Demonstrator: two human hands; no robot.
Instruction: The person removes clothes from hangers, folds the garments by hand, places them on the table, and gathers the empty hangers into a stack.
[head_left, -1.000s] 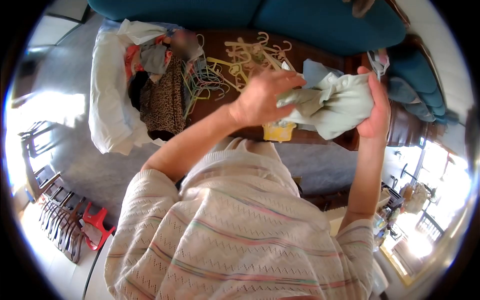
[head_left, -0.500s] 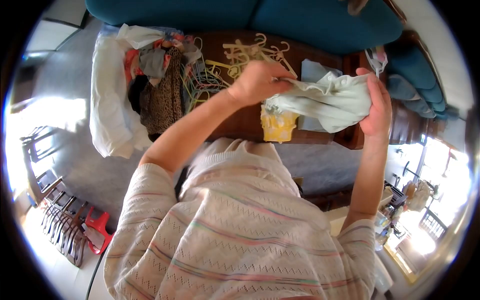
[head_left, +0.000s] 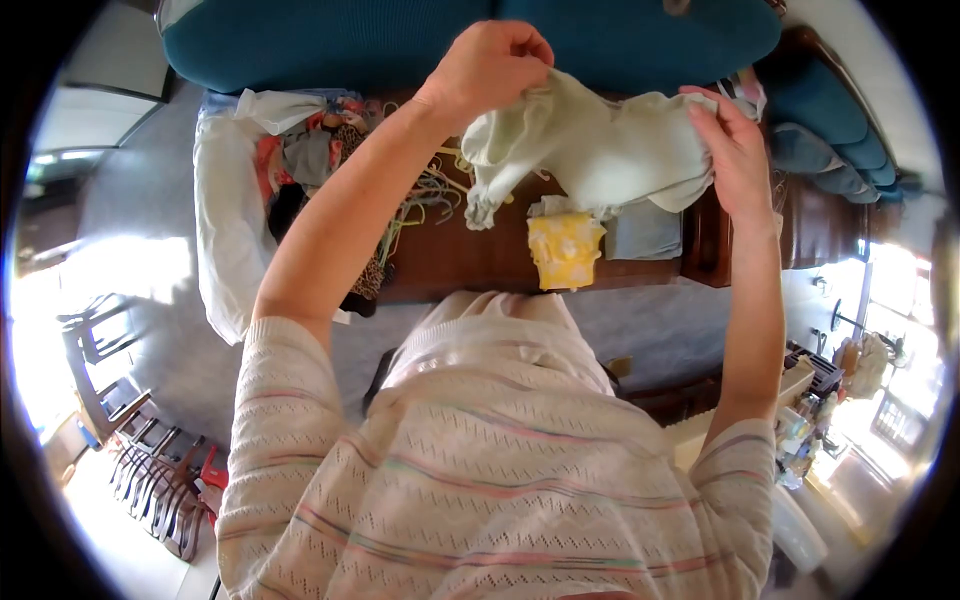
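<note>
A pale green garment (head_left: 630, 150) with gathered, ruffled ends is stretched between my two hands above the dark wooden table (head_left: 460, 265). My left hand (head_left: 490, 68) is closed on its upper left part, and a loose ruffled end hangs below. At the other side, my right hand (head_left: 732, 150) grips the right edge between thumb and fingers. Beneath the garment lie a folded yellow patterned garment (head_left: 566, 252) and a folded light blue-grey cloth (head_left: 645, 235), partly covered from view.
Several plastic hangers (head_left: 428, 200) lie in a heap left of centre, partly behind my left forearm. Further left, a white bag (head_left: 222, 200) holds mixed clothes, including a grey piece (head_left: 308, 155). A blue cushioned seat (head_left: 350, 50) runs along the far side.
My left hand has moved up and left, spreading the garment wider, and a ruffled end now hangs free. My right hand has shifted slightly left and stays on the garment's edge.
</note>
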